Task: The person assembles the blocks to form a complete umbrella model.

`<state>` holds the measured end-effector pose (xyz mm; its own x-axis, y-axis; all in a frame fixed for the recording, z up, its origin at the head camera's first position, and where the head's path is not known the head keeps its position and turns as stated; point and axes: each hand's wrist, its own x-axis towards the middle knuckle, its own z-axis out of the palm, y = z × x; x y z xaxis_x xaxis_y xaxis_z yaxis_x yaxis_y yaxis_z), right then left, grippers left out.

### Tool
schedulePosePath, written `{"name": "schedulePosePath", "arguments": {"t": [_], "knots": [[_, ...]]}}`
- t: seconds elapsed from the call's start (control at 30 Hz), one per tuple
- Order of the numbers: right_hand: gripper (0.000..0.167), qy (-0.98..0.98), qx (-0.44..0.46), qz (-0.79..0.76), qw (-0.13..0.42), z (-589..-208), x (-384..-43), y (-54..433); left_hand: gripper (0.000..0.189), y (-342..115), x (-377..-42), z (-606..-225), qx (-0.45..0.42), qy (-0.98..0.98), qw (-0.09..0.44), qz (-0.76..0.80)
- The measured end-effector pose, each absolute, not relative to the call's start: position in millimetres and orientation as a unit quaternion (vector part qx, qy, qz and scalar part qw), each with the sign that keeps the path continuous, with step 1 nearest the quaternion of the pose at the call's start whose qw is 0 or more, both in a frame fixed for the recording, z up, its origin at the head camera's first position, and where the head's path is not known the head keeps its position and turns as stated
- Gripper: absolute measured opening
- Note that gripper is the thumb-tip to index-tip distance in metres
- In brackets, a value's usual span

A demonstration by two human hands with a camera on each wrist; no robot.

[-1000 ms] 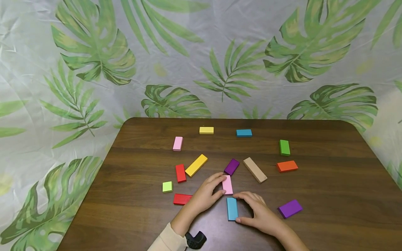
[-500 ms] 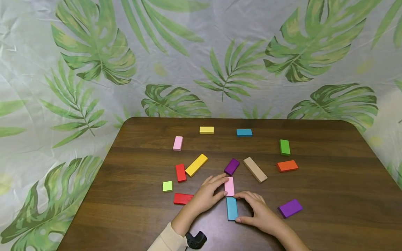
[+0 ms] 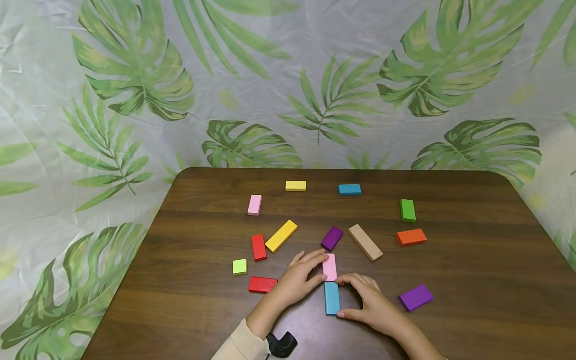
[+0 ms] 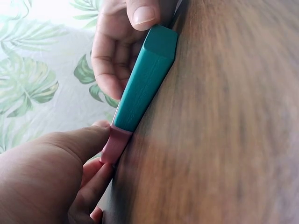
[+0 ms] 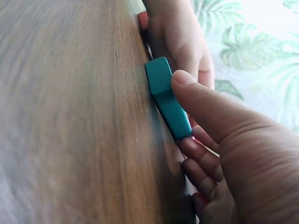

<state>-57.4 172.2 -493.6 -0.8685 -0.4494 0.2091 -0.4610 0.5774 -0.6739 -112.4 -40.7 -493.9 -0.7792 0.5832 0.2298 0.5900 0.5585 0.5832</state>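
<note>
In the head view, my left hand (image 3: 297, 280) holds a pink block (image 3: 330, 267) by its left side, thumb at the near corner and index finger towards the far end. Right in front of it lies a light blue block (image 3: 332, 298), end to end with the pink one in a straight line. My right hand (image 3: 375, 307) grips this blue block along its right side, with the thumb near its front corner and the index finger at the back. From the left wrist, the blue block (image 4: 145, 77) looks teal and meets the pink block (image 4: 116, 143) end on.
Just beyond the pink block lies a dark purple block (image 3: 332, 239), with a tan block (image 3: 365, 243) to its right. Red (image 3: 263, 284), yellow (image 3: 281, 236) and lime blocks (image 3: 240, 267) lie left; a purple block (image 3: 416, 298) lies right. A black object (image 3: 282, 345) sits by the left sleeve.
My left hand has slid the pink block slightly right and towards me, closing the gap to the blue block. The right hand and blue block have stayed nearly still.
</note>
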Motion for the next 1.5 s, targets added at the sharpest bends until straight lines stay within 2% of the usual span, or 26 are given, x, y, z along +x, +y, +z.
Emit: {"name": "schedulePosePath", "arguments": {"t": [0.47,0.9,1.5], "knots": [[0.058,-0.888,0.244,0.389,0.005,-494.5,-58.0,171.3,0.042,-41.4,-112.8,-495.2,-0.338,-0.882,0.012,-0.327],[0.070,-0.887,0.264,0.377,0.027,-495.5,-59.2,171.6,0.042,-41.5,-112.6,-495.4,-0.340,-0.883,0.013,-0.324],[0.070,-0.890,0.257,0.377,0.021,-495.5,-58.3,171.8,0.047,-45.4,-103.4,-496.1,-0.309,-0.872,-0.012,-0.379]]}}
